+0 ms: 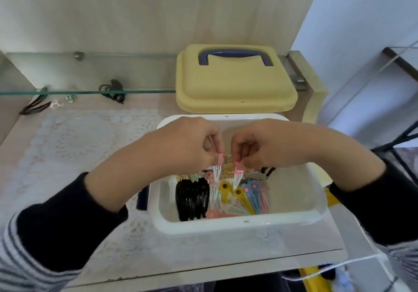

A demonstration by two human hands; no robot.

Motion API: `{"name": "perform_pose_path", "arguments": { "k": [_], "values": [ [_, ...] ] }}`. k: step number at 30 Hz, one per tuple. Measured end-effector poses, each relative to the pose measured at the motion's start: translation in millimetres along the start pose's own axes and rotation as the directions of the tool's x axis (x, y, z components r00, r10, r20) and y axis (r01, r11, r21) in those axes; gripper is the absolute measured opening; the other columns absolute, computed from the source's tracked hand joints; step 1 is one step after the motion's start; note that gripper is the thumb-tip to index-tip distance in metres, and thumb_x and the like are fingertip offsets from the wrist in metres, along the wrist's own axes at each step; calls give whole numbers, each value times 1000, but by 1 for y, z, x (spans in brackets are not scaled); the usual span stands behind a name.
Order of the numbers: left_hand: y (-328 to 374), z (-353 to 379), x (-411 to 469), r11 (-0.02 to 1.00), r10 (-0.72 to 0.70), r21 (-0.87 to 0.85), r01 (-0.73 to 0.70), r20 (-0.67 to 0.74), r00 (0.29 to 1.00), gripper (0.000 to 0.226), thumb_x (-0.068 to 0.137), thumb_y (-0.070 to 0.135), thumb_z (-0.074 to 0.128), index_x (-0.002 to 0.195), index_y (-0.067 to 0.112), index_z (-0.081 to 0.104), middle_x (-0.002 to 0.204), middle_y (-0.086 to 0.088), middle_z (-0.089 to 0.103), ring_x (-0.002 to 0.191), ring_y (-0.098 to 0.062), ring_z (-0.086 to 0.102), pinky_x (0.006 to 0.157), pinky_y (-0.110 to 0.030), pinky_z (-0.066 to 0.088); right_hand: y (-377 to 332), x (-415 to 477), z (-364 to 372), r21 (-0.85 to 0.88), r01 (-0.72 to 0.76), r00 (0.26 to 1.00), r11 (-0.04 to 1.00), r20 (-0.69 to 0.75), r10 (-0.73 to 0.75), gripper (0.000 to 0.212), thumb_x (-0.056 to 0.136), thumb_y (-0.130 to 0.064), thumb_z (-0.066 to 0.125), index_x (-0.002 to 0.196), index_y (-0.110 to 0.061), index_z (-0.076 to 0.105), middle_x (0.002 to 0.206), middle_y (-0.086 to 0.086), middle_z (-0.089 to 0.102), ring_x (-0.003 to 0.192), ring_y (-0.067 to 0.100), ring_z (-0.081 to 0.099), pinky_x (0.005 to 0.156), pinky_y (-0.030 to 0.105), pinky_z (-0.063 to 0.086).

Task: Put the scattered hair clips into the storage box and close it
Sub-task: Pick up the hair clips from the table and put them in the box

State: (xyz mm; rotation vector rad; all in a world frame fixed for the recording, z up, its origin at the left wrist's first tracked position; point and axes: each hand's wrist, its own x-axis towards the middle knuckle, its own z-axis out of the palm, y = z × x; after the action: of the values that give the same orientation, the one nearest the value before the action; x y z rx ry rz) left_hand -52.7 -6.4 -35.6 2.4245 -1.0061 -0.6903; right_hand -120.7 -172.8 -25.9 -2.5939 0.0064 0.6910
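A white storage box stands open on the table, holding black clips, yellow flower clips, blue ones and several others. Both hands hover over the box. My left hand pinches a white clip with a pink top. My right hand pinches a similar pink-topped white clip. Both clips hang points down above the pile. The yellow lid with a dark blue handle lies behind the box.
Black clips, a small white clip and a black claw clip lie at the back left under a glass shelf. A lace mat covers the table. White yarn trails at lower right.
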Motion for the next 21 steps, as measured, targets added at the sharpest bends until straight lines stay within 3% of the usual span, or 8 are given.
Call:
{"name": "perform_pose_path", "arguments": {
  "k": [6,12,21],
  "values": [
    [3,13,7,997,-37,70,27,156,987,3,84,28,70,82,29,68,74,15,67,69,4,59,63,-15,47,3,3,8,15,40,992,999,119,-42,7,82,-19,70,88,-23,70,72,-11,68,67,4,63,72,28,51],
    [3,25,8,986,-12,165,-25,220,975,6,82,25,69,88,25,71,84,8,72,80,-8,66,78,-27,53,2,6,20,13,59,987,998,146,-60,8,77,-23,75,85,-25,73,65,-15,65,57,-2,57,60,18,47],
    [2,30,5,985,19,164,-53,201,979,9,80,27,68,87,30,72,82,14,72,80,-3,66,78,-29,54,-3,2,25,-84,6,995,996,96,2,17,81,-18,70,93,-28,76,78,-10,70,75,10,64,75,33,55]
  ]
}}
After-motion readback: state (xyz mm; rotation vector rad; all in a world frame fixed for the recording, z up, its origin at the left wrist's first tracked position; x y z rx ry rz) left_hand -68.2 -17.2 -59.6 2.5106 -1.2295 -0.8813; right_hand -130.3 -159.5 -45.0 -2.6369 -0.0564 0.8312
